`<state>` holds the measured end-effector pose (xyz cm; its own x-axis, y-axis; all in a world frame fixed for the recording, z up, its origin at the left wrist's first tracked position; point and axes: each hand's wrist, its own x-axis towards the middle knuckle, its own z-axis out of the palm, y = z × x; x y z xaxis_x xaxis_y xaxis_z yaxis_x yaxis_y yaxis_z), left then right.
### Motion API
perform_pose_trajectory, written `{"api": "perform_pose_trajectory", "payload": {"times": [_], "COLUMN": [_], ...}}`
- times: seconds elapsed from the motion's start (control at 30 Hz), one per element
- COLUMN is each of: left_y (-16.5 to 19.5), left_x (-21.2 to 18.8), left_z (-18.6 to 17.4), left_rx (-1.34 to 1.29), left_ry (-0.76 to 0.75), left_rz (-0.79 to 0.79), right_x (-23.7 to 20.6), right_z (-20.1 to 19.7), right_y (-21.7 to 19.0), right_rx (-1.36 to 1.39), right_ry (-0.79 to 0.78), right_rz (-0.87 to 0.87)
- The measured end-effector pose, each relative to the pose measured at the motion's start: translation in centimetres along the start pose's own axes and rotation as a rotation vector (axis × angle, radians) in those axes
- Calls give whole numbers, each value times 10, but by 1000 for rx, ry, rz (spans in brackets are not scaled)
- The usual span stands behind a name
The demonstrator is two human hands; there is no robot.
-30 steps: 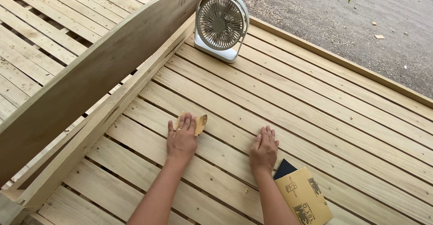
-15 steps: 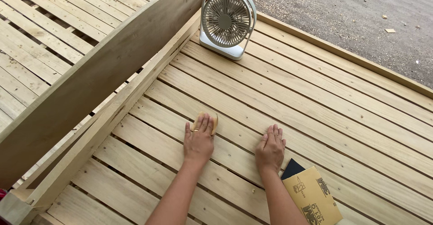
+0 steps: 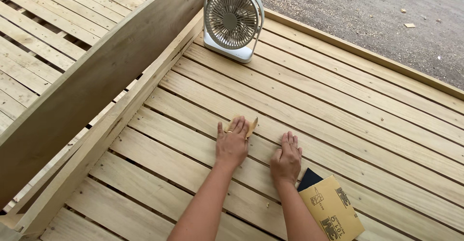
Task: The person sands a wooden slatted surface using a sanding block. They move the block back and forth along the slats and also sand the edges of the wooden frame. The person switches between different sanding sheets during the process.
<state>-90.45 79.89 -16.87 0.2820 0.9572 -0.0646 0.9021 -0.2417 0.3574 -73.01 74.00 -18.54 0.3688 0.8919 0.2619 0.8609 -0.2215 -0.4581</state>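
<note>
Most of the sandpaper point(image 3: 250, 126) is hidden under the left hand point(image 3: 232, 144); only a tan corner shows past the fingertips, so its full shape cannot be made out. That hand lies flat on it, fingers together, pressing it against a slat point(image 3: 338, 139). The right hand point(image 3: 286, 160) rests just beside, palm down on the wood, fingers spread a little, holding nothing. By the right wrist lies a brown packet point(image 3: 333, 212) over a dark sheet point(image 3: 309, 178), both partly cut off. A white fan point(image 3: 233, 21) stands well beyond the 2 hands.
</note>
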Motion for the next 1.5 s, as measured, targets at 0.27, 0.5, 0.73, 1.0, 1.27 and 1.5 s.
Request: {"api": "perform_pose_trajectory", "payload": {"times": [0.27,0.5,0.73,1.0,1.27,1.5], "left_y": [-112,71,-147,78,-153,48], "left_x": [53,34,67,43,60,36], "left_z": [-76,9,-71,22,-72,10], "left_rx": [82,-98,150,-19,128,23], "left_ry": [130,-93,76,-11,74,-51], "left_rz": [-452,81,-397,136,-371,128], "right_x": [2,-4,-2,-3,-3,-4], "right_z": [1,-2,-2,-5,-3,-12], "right_y": [-7,12,-4,7,5,7], "right_rx": [-66,116,-37,14,10,93], "right_ry": [-88,57,-14,-37,-37,-22], "right_rz": [48,34,37,31,55,59]}}
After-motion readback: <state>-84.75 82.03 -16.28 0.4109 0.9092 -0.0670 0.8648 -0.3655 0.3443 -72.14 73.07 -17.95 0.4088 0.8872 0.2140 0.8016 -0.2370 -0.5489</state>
